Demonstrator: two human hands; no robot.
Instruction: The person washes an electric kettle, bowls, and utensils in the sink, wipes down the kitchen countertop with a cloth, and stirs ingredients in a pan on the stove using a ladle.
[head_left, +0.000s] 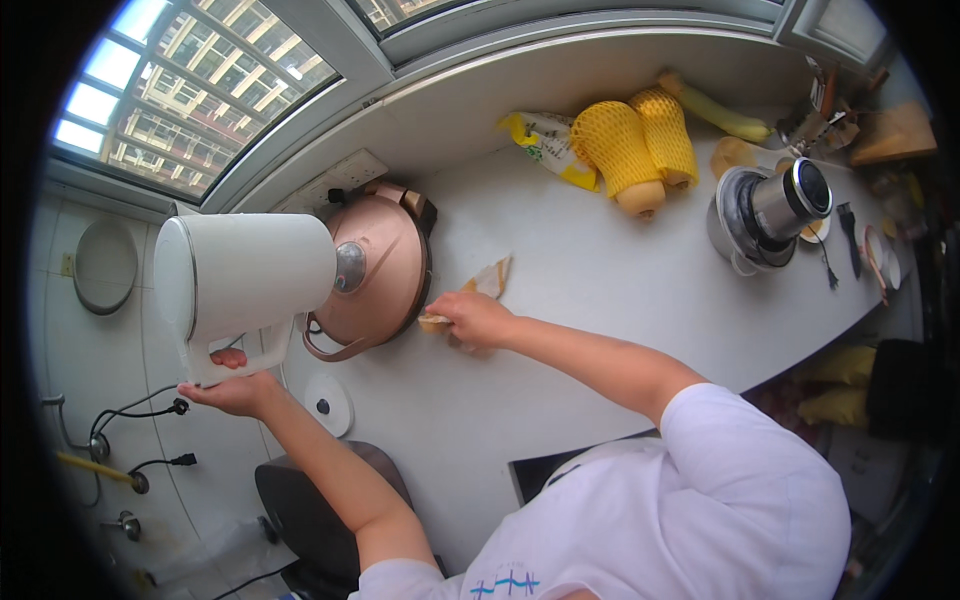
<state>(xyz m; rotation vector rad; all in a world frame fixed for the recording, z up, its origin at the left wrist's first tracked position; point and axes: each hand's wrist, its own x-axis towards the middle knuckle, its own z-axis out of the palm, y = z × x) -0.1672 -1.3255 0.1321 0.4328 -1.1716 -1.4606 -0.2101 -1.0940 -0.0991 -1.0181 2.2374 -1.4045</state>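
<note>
A white electric kettle is held up by its handle in my left hand, tipped onto its side above the counter's left end. Fingertips show through the handle opening. My right hand presses a white and tan cloth against the white countertop; part of the cloth is hidden under the fingers. Just left of that hand sits a rose-gold round electric griddle with its lid down. The kettle partly covers the griddle's left side.
A round white lid with a black knob and a dark appliance are near my left forearm. Netted squashes, a plastic bag and a green gourd line the back wall. A food chopper stands at right. Cords hang at left.
</note>
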